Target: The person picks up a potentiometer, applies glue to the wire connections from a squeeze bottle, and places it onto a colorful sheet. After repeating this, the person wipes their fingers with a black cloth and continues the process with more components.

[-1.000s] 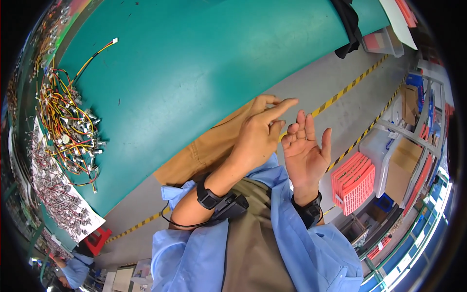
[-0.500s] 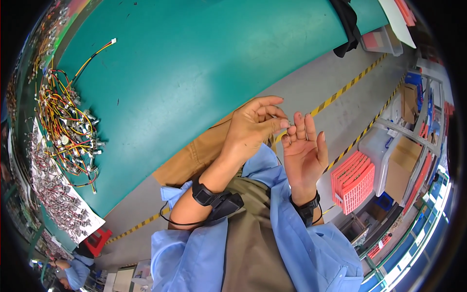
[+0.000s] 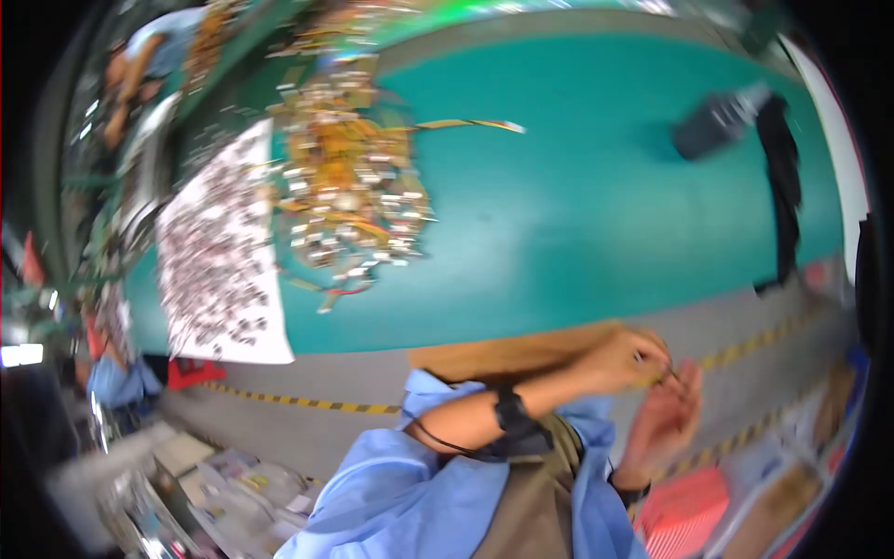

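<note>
Both my hands are close together past the table's near edge, at the lower right. My left hand (image 3: 626, 361) is closed, its thumb and fingertips pinched at the fingertips of the other hand. A tiny dark bit shows there, too small and smeared to name. My right hand (image 3: 663, 421) is turned palm toward me, its fingers raised; motion blur hides how far they curl. On the green table (image 3: 559, 233) lies a heap of cable assemblies (image 3: 349, 200) with yellow, red and black wires and metal-coloured ends. One wire with a white connector (image 3: 514, 127) sticks out rightward.
A white sheet (image 3: 282, 340) covered with small dark-leaded parts lies left of the heap. A dark bottle-like object (image 3: 706, 129) and a black cloth (image 3: 780, 177) are at the table's right. Red baskets (image 3: 684, 512) stand lower right. Other people (image 3: 126, 377) are at the left.
My view has swung left, so the heap and the sheet appear farther right and the dark bottle-like object has come into view. My hands stay together; the picture is now blurred.
</note>
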Demonstrator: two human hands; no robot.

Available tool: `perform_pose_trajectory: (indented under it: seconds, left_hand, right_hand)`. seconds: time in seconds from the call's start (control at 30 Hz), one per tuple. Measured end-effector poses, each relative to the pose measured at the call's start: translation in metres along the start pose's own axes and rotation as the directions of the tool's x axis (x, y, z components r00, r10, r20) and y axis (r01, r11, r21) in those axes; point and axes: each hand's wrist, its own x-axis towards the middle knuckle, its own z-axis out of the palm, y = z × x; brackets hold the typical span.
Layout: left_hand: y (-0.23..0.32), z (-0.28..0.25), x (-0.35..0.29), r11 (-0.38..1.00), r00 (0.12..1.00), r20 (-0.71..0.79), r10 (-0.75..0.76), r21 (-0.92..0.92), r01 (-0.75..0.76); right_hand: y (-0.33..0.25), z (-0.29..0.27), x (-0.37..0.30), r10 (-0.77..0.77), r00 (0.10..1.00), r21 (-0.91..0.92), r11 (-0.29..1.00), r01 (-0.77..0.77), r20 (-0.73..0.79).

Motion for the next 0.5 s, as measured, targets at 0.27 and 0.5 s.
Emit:
perform_pose_trajectory:
  seconds: [0.27, 0.5]
  left_hand:
    - [-0.008, 0.011, -0.003, 0.925, 0.911, -0.258, 0.320, 0.291, -0.243]
    - [0.017, 0.005, -0.005, 0.986, 0.983, -0.184, 0.030, 0.170, 0.002]
  right_hand:
    - [-0.030, 0.023, 0.043, -0.037, 0.972, -0.126, 0.990, 0.067, 0.230]
    - [-0.047, 0.101, 0.052, 0.049, 0.993, -0.194, 0.981, -0.028, 0.105]
